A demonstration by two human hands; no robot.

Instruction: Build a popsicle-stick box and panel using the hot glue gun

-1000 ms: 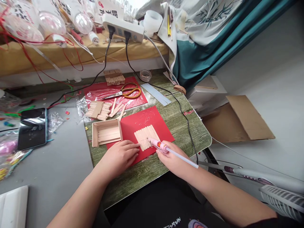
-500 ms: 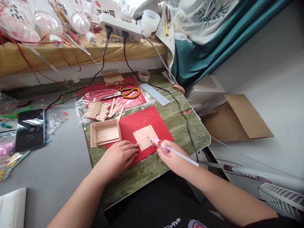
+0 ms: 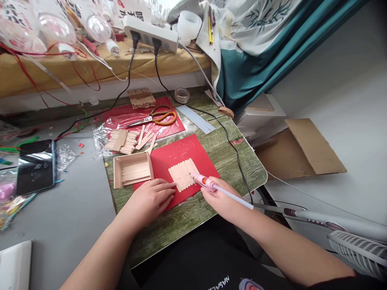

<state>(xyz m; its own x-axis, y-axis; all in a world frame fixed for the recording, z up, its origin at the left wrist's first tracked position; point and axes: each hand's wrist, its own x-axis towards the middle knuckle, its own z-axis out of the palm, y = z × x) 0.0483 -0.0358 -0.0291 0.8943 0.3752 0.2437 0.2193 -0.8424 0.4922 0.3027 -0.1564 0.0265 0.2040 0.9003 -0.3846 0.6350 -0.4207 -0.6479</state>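
Observation:
My right hand (image 3: 220, 198) is wrapped around a pink hot glue gun (image 3: 204, 181), and a long translucent glue stick (image 3: 234, 197) sticks out of its back. The nozzle points at a flat panel of popsicle sticks (image 3: 180, 174) laid side by side on red paper (image 3: 199, 156). My left hand (image 3: 155, 196) lies with fingers stretched out on the paper, its fingertips at the panel's lower left edge. Beyond it stands an open box of popsicle sticks (image 3: 133, 170). Thin glue strands show on the paper above the panel.
Bundled popsicle sticks (image 3: 122, 141), scissors (image 3: 161, 117) and spare glue sticks (image 3: 196, 119) lie farther back. A black cord (image 3: 228, 141) crosses the table's right side. A phone (image 3: 35, 166) rests at the left, a power strip (image 3: 151, 34) on the shelf, a cardboard box (image 3: 302, 149) beyond the right edge.
The view has shifted slightly. The glue gun's tip is a little farther right over the panel. My left hand stays in place.

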